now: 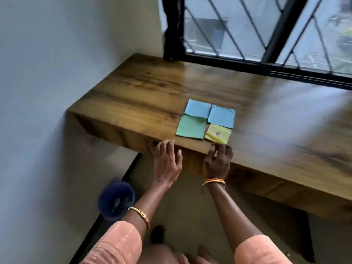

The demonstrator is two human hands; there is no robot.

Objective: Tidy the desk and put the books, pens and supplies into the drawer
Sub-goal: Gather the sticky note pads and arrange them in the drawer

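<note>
Four flat coloured paper pads lie in a square on the wooden desk (pixel 144 92) near its front edge: two blue ones (pixel 198 109) (pixel 222 116) at the back, a green one (pixel 191 127) front left, a yellow one (pixel 219 135) front right. My left hand (pixel 167 161) hovers at the desk's front edge, left of the pads, fingers spread and holding nothing. My right hand (pixel 218 161) is just below the yellow pad's front edge, fingers curled and pinched together; whether it touches the pad is unclear. No drawer is visible.
A white wall (pixel 57 73) closes off the left side. A barred window (pixel 266 29) runs along the back of the desk. A dark blue bin (pixel 116 200) stands on the floor under my left forearm. The frame is motion-blurred.
</note>
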